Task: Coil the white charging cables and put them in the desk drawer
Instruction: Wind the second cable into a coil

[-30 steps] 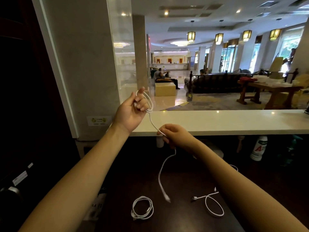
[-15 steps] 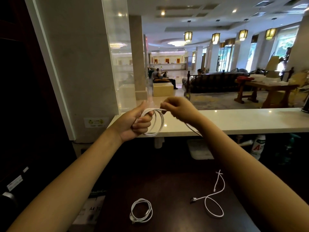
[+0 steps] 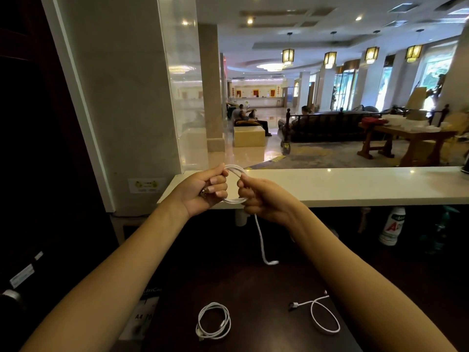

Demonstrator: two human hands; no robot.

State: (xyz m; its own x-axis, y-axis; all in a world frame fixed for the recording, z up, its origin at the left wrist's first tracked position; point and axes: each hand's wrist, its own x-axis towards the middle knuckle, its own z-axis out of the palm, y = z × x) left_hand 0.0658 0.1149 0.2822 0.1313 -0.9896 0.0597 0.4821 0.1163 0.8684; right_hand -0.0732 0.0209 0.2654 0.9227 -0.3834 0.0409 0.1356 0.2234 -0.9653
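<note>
We are holding a white cable point(image 3: 234, 184) above the dark bench point(image 3: 253, 301), our left hand point(image 3: 203, 190) clamping its fingers on the loops while our right hand point(image 3: 264, 199) is pinching the strand (its tail is dangling below). A coiled cable point(image 3: 213, 321) and a loose cable point(image 3: 322, 317) are lying on the bench.

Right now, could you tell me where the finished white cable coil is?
In the head view the neatly coiled white cable lies on the dark desk, bottom centre, left of the loose white cable.
</note>
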